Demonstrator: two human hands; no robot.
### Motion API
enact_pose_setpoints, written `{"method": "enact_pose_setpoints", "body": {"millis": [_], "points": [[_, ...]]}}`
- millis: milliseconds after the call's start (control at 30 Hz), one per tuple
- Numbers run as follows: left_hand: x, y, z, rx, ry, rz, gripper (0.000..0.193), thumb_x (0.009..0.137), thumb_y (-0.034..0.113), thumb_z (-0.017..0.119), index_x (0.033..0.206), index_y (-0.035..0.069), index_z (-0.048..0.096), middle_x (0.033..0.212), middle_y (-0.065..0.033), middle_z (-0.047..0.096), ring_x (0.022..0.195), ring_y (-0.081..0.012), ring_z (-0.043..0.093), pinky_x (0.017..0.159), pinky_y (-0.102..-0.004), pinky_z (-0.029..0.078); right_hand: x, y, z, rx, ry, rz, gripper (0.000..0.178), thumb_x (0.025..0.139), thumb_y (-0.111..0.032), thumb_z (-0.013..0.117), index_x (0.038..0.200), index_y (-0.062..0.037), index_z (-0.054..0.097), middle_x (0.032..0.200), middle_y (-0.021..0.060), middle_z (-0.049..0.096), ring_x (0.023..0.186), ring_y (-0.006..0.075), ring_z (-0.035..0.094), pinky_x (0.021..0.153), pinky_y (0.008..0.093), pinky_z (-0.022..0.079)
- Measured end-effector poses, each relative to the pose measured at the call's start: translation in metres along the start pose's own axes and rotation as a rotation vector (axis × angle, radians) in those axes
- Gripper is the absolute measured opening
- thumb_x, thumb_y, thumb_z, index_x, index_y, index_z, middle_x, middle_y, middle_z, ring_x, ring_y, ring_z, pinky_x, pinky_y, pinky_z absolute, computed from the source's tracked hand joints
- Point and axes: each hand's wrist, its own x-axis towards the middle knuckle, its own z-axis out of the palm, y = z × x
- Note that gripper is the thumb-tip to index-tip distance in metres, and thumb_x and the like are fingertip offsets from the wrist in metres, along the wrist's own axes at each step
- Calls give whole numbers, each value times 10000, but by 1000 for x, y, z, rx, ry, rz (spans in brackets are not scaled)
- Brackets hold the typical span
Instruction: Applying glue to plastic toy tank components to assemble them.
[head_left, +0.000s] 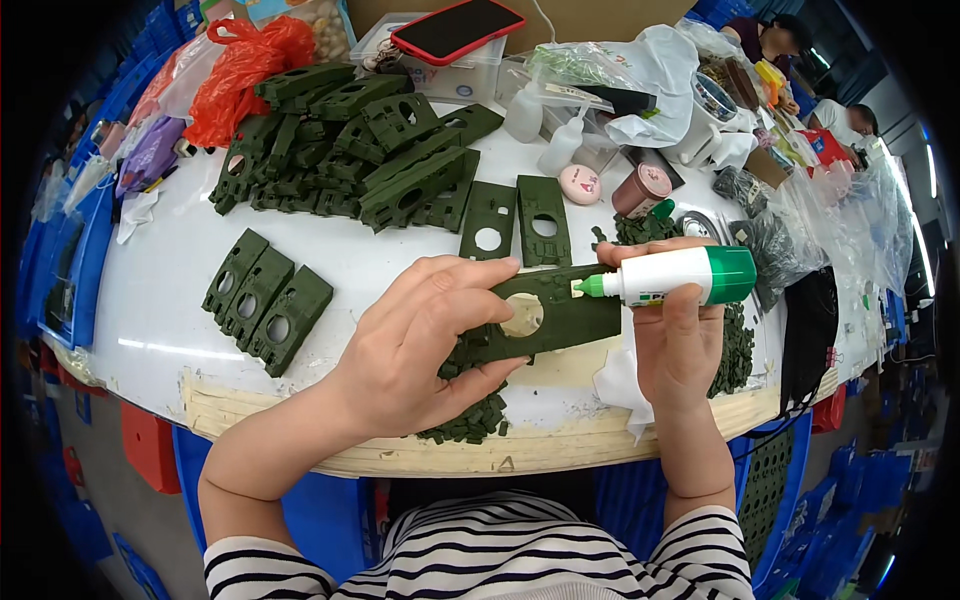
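My left hand [405, 345] grips the left end of a dark green plastic part [580, 325], shaped like a toy tank hull with a large round hole. In my right hand [685, 345] is a white glue bottle [662, 278] with a green base, lying nearly level. Its green nozzle points left and meets the part at a small pale opening. Small dark green pieces [470, 422] lie below my left hand. Beyond the held part rest two similar hulls, a left one [487, 212] and a right one [543, 205]. A group of three hulls [285, 325] sits to the left.
A large heap of green hulls [350, 150] covers the back left. Behind it are a red-cased phone [458, 30] on a clear box and a red plastic bag [240, 80]. Squeeze bottles [565, 140], a pink jar [642, 190] and plastic bags crowd the back right.
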Motion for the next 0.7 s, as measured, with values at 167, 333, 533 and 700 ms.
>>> {"method": "enact_pose_setpoints", "body": {"millis": [167,333,533,700], "points": [[-1,-1,0,10,2,9,546,636,45,821,1032,42,445,1128,-246,597,884,-350,609,754,-394,496,0,0,2,-28,4,1,377,891,-276,625,1095,13,494,1026,204,637,1034,301,608,913,415,474],[1,0,0,18,6,19,545,639,47,821,1029,40,441,1120,-246,602,879,-352,611,758,-395,497,0,0,1,-38,6,3,381,891,-278,625,1098,12,489,1032,204,634,1030,298,610,908,410,479],[0,0,0,18,13,28,547,638,49,823,1028,41,439,1117,-251,602,868,-349,611,752,-395,498,-1,0,1,-39,8,6,377,888,-282,630,1086,13,504,1022,192,631,1023,290,614,898,401,485],[-1,-1,1,13,17,33,544,637,49,823,1026,41,442,1118,-254,601,860,-347,612,748,-395,497,-1,-1,2,-55,16,2,380,886,-286,633,1084,13,507,1023,190,632,1023,288,614,895,399,486]]}}
